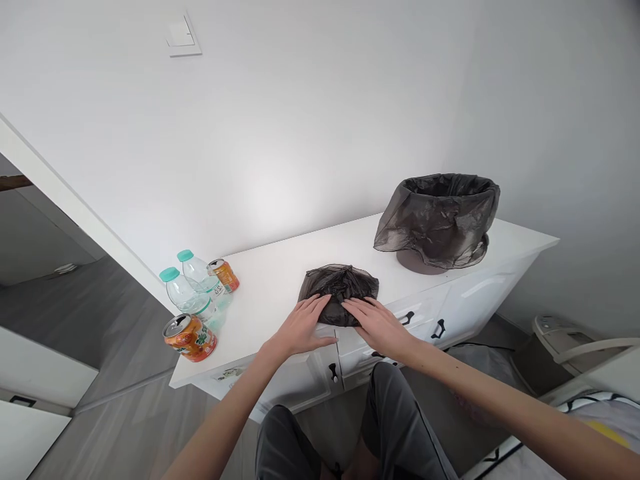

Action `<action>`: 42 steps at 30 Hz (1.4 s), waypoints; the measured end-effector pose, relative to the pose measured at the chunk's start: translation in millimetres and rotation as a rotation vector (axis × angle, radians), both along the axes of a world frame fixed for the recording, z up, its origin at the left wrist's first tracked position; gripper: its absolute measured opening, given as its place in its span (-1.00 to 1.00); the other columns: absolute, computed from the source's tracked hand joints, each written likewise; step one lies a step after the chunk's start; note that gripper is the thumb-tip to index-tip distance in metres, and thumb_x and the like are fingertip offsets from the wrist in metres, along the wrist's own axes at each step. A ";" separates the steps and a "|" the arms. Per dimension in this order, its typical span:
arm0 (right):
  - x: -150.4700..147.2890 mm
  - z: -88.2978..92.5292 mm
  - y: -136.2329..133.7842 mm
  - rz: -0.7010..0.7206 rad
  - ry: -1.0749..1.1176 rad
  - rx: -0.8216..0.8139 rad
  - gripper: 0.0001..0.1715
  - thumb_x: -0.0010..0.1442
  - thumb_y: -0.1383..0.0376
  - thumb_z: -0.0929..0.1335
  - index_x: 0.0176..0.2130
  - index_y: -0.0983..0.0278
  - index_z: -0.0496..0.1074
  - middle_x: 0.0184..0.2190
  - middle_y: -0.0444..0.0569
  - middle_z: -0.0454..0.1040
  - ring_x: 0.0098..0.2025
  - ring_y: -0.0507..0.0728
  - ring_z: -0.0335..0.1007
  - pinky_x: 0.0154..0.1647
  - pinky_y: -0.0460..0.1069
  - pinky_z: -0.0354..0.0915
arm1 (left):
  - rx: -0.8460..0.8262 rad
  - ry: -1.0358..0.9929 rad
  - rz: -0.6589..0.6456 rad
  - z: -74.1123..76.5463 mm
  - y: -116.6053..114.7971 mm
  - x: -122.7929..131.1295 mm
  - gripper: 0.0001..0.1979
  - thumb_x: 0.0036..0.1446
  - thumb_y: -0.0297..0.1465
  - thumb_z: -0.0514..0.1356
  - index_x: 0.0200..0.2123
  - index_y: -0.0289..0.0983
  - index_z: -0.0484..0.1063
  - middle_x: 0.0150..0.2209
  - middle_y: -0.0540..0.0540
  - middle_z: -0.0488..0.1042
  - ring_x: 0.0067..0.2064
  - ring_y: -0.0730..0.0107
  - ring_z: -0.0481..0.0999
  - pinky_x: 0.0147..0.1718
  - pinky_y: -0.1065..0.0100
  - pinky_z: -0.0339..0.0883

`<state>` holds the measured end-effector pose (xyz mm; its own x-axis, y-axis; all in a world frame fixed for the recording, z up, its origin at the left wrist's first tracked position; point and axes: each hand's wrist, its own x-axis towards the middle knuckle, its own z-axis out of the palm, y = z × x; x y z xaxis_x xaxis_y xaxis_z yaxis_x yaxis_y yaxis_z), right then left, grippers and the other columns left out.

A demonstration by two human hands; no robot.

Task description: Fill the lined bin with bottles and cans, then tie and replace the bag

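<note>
A folded dark grey plastic bag lies flat near the front edge of a white cabinet top. My left hand rests flat with fingers spread, its fingertips on the bag's near left edge. My right hand lies flat too, fingers stretched out on the bag's near right edge. Neither hand grips anything.
A small bin lined with a dark bag stands at the right of the top. At the left lie two clear bottles with teal caps and two orange cans. Drawers with black handles face me; my knees are below.
</note>
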<state>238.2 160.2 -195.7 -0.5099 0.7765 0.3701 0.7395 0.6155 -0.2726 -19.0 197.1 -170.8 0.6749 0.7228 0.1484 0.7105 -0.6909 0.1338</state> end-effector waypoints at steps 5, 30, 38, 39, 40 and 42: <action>12.2 26.2 12.0 -0.031 0.216 -0.230 -0.55 0.44 0.22 0.21 0.20 0.14 0.46 -0.05 -0.01 0.67 -0.03 0.27 0.63 0.00 0.15 0.48 | -0.126 -0.187 0.086 24.2 -18.1 -14.7 -0.36 0.43 -0.20 0.11 0.49 -0.07 0.02 0.23 -0.16 0.55 0.21 0.13 0.56 0.14 0.10 0.47; -34.3 15.2 69.5 -0.140 -0.098 0.129 -0.39 0.52 0.23 0.07 0.35 0.39 0.35 0.40 0.25 0.30 0.50 0.39 0.05 0.51 0.37 -0.08 | 0.224 0.104 0.157 -18.2 26.8 43.4 -0.46 0.52 -0.26 -0.15 0.39 -0.35 0.29 0.43 -0.26 0.29 0.47 -0.06 0.22 0.46 -0.16 0.04; -24.6 -19.8 93.3 -0.186 -0.142 -0.070 -0.27 0.56 0.06 -0.03 0.50 0.29 0.14 0.53 0.10 0.04 0.57 0.30 -0.12 0.53 0.33 -0.11 | 0.228 0.021 0.303 -32.3 22.9 39.3 -0.45 0.53 -0.23 -0.18 0.44 -0.22 0.25 0.48 -0.07 0.21 0.53 0.03 0.06 0.52 -0.16 -0.15; -24.6 -21.2 94.3 -0.187 -0.154 -0.078 -0.26 0.56 0.06 -0.04 0.51 0.28 0.11 0.54 0.08 0.02 0.57 0.29 -0.14 0.54 0.32 -0.12 | 0.230 0.019 0.329 -32.3 22.0 39.5 -0.45 0.53 -0.22 -0.17 0.44 -0.19 0.25 0.48 -0.05 0.20 0.54 0.04 0.04 0.52 -0.17 -0.17; -24.8 -21.9 95.0 -0.190 -0.165 -0.084 -0.25 0.56 0.05 -0.05 0.52 0.28 0.10 0.55 0.07 0.00 0.58 0.29 -0.15 0.54 0.31 -0.13 | 0.227 0.017 0.355 -32.3 21.4 39.5 -0.45 0.53 -0.21 -0.17 0.45 -0.16 0.24 0.49 -0.04 0.18 0.54 0.04 0.03 0.52 -0.17 -0.17; -25.6 -21.7 95.4 -0.196 -0.181 -0.091 -0.24 0.56 0.05 -0.06 0.53 0.27 0.07 0.55 0.05 -0.02 0.58 0.28 -0.17 0.55 0.31 -0.15 | 0.209 0.017 0.398 -33.0 21.3 39.2 -0.43 0.52 -0.18 -0.17 0.47 -0.16 0.20 0.50 -0.03 0.14 0.54 0.05 0.02 0.51 -0.18 -0.15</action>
